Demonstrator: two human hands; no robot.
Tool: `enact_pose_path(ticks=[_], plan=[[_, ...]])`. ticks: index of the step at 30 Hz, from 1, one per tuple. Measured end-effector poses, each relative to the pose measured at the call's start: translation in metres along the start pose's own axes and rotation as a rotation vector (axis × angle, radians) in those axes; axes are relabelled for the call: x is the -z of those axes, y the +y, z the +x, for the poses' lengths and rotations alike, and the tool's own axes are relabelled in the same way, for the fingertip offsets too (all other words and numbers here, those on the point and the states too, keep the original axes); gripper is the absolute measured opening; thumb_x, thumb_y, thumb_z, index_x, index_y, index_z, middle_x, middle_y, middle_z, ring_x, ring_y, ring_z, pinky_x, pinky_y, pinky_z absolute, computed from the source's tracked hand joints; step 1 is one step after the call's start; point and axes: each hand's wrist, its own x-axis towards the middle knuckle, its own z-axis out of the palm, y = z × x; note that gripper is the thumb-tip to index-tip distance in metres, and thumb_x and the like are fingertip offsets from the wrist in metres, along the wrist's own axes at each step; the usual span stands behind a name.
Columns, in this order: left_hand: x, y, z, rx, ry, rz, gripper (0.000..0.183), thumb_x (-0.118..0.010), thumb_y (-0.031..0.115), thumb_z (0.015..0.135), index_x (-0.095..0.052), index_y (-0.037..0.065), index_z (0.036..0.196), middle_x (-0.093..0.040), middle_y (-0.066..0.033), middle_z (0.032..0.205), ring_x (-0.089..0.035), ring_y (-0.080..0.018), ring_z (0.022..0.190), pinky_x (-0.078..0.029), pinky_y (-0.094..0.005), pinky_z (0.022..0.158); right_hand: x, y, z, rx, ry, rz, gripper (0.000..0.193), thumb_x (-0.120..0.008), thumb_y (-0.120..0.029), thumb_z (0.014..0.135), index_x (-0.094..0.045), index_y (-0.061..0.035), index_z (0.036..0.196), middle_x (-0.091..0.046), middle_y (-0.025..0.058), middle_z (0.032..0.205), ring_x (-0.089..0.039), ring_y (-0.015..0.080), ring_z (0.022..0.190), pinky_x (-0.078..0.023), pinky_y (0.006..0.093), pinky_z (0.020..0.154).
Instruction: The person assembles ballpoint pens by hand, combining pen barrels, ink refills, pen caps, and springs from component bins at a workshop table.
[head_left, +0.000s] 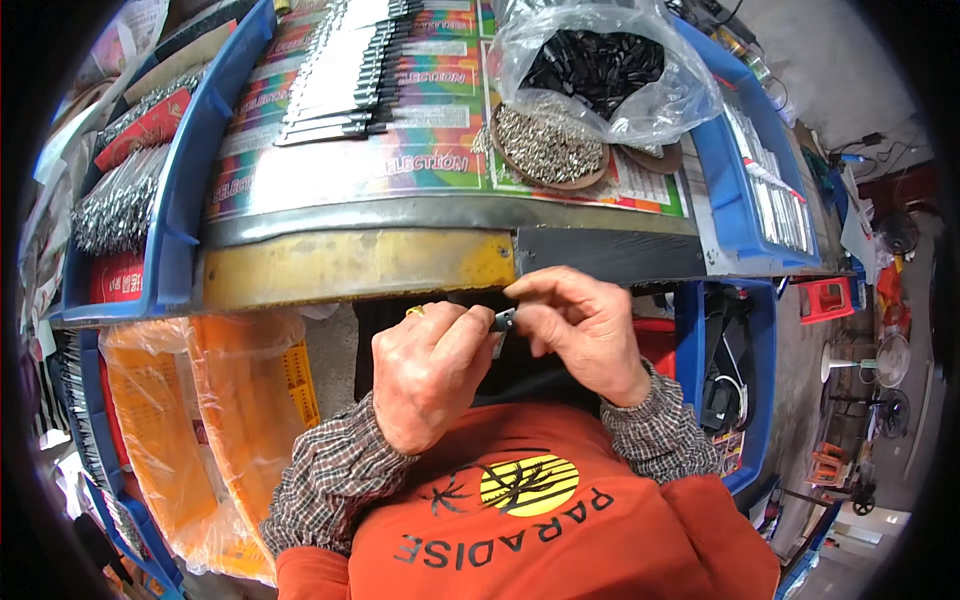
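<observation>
My left hand [430,365], with a ring on one finger, is closed around a slim pen-like piece whose dark end [503,321] sticks out toward the right. Its other end is hidden by my fingers and palm. My right hand [590,330] is beside that end, thumb close to it and fingers curled; whatever it pinches is too small to make out. Both hands are in front of the table's edge. On the table lies a row of slim white pieces with black ends [345,75]. A clear plastic bag [685,85] holds many small black parts [595,70].
A round brown tray [500,160] carries a heap of small metal parts. Blue bins [185,190] with metal pieces stand left; another blue bin [715,190] with white strips stands right. Plastic-wrapped orange crates [155,420] are below left, a blue crate [765,380] below right.
</observation>
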Motion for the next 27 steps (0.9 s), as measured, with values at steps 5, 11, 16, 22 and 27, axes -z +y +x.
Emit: enact_pose_path(ticks=[5,11,16,22,27], plan=[[0.003,-0.004,0.007,0.008,0.009,-0.036,0.022,-0.072,-0.002,0.069,-0.062,0.003,0.088,-0.06,-0.0098,0.073,-0.06,-0.0271,0.063,-0.047,-0.0363,0.056,0.026,-0.015,0.024,0.422,0.283,-0.55,0.017,-0.071,-0.003,0.081,-0.065,0.0002,0.097,-0.061,0.0062,0.082,-0.059,0.0115,0.067,-0.047,0.0238,0.057],[0.006,-0.006,0.011,0.028,-0.004,-0.034,0.021,-0.072,-0.002,0.071,-0.062,0.003,0.088,-0.059,-0.0098,0.072,-0.059,-0.0267,0.062,-0.046,-0.036,0.055,0.051,-0.007,0.056,0.61,0.388,-0.957,0.021,-0.073,-0.004,0.074,-0.066,-0.0036,0.094,-0.06,0.0086,0.087,-0.057,0.0241,0.079,-0.047,0.0352,0.068],[0.009,-0.011,0.012,0.058,-0.01,-0.018,0.02,-0.072,-0.002,0.072,-0.062,0.003,0.088,-0.058,-0.0096,0.071,-0.057,-0.0257,0.06,-0.046,-0.0351,0.054,0.053,-0.002,0.066,0.613,0.375,-1.007,0.023,-0.073,-0.005,0.071,-0.066,-0.0042,0.093,-0.058,0.0084,0.089,-0.054,0.0276,0.085,-0.046,0.0381,0.073],[0.009,-0.013,0.012,0.076,-0.031,-0.011,0.019,-0.073,-0.002,0.072,-0.062,0.003,0.087,-0.058,-0.0095,0.071,-0.057,-0.0256,0.059,-0.045,-0.0347,0.053,0.051,0.0,0.069,0.615,0.377,-1.067,0.021,-0.073,-0.004,0.071,-0.066,-0.0039,0.091,-0.056,0.0086,0.088,-0.053,0.027,0.084,-0.046,0.0378,0.071],[0.007,-0.014,0.01,0.065,-0.023,0.006,0.02,-0.073,-0.002,0.072,-0.062,0.003,0.088,-0.059,-0.01,0.072,-0.058,-0.0263,0.06,-0.046,-0.0349,0.054,0.051,-0.002,0.071,0.625,0.366,-1.082,0.018,-0.073,-0.004,0.071,-0.065,-0.0035,0.088,-0.055,0.0086,0.087,-0.053,0.0268,0.083,-0.045,0.0377,0.071]])
